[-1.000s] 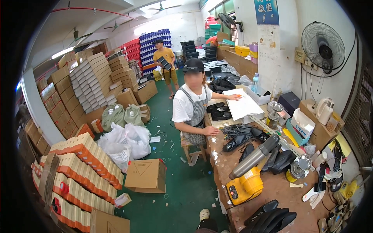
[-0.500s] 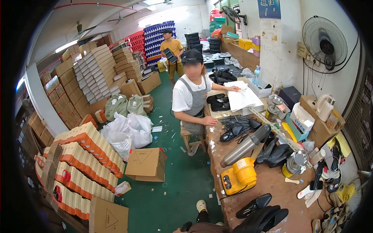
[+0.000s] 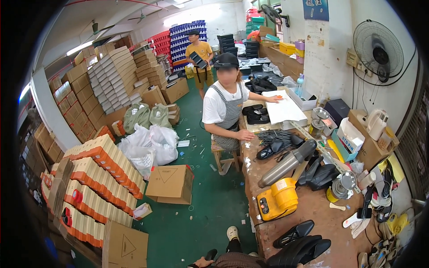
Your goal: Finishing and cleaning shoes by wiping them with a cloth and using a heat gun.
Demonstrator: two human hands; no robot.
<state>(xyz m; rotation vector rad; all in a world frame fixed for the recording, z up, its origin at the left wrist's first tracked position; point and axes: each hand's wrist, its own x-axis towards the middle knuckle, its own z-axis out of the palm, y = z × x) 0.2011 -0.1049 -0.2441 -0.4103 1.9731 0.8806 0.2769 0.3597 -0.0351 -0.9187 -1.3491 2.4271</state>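
Observation:
My left hand [image 3: 204,262] shows at the lower edge, its fingers closed round a small black thing [image 3: 211,254] that looks like part of a shoe. The lower edge cuts off most of that hand. My right hand is not in view. Black shoes [image 3: 293,234] lie at the near end of the brown workbench [image 3: 315,207], with more black shoe pieces [image 3: 298,252] heaped beside them. Further along stands a yellow machine [image 3: 278,199] with a grey metal tube [image 3: 286,165] behind it.
A co-worker [image 3: 225,102] in a checked apron sits at the bench, one hand on white paper [image 3: 282,109]. Another person [image 3: 199,58] stands farther back holding a dark box. Stacked shoe boxes [image 3: 98,178] and an open carton [image 3: 170,184] flank the green floor [image 3: 210,210].
The view has shifted slightly, so the scene sits a little to the right. My left hand and the black thing have risen farther into view at the lower edge.

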